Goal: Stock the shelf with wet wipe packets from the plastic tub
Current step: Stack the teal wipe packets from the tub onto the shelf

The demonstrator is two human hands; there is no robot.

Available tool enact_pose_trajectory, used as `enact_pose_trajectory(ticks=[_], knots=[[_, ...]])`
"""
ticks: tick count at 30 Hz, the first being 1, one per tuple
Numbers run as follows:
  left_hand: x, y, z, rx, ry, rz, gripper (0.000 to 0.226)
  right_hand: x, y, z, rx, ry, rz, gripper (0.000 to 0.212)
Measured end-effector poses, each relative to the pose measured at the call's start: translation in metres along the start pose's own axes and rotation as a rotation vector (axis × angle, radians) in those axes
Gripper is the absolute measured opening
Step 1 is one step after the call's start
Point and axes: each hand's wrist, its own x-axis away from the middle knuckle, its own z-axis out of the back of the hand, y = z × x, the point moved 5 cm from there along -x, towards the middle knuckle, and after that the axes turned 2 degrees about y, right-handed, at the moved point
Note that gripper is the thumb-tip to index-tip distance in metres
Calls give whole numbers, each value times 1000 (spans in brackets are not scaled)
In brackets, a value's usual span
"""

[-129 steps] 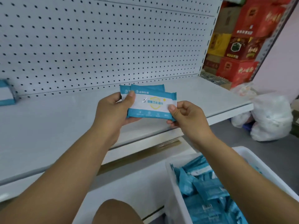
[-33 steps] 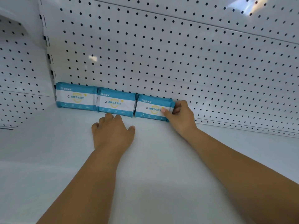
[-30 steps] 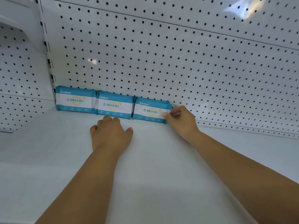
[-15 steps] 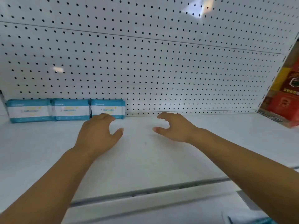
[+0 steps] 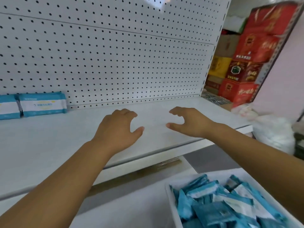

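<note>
Two blue-and-white wet wipe packets [image 5: 42, 104] stand on edge against the pegboard at the far left of the white shelf [image 5: 49, 142]; the leftmost one [image 5: 8, 106] is cut by the frame edge. My left hand [image 5: 118, 129] and my right hand [image 5: 189, 122] hover over the shelf's middle, both empty with fingers curled and apart. At the bottom right, the white plastic tub [image 5: 171, 204] holds several blue packets [image 5: 218, 203] in a loose heap. My right forearm crosses above the tub's far corner.
A white pegboard back panel [image 5: 115, 55] rises behind the shelf. Red and yellow cartons [image 5: 243, 66] are stacked to the right of the shelf end. White plastic bags [image 5: 271, 129] lie on the grey floor at the right.
My right hand has let go of the third packet placed on the shelf. Both hands have drawn back from the row, and my view has swung right and down, bringing the tub into sight.
</note>
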Motion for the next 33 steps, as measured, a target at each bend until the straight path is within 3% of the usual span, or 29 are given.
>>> enact_pose_trajectory(ticks=[8,14,23,29,33], knots=[[19,107,-46,156,-57,-153,59,86,74,25,32,81,-97,61],[51,166,-97,301,-153,-230,49,169,132,11,70,3,-226,64],[106,193,-194,355,-354,-215,40,253,204,-53,4,-140,-498,53],[119,195,-242,385,-435,-172,58,279,253,-73,-67,-113,-718,64],[122,198,-263,413,-499,-177,52,287,272,-90,-165,-99,-818,69]])
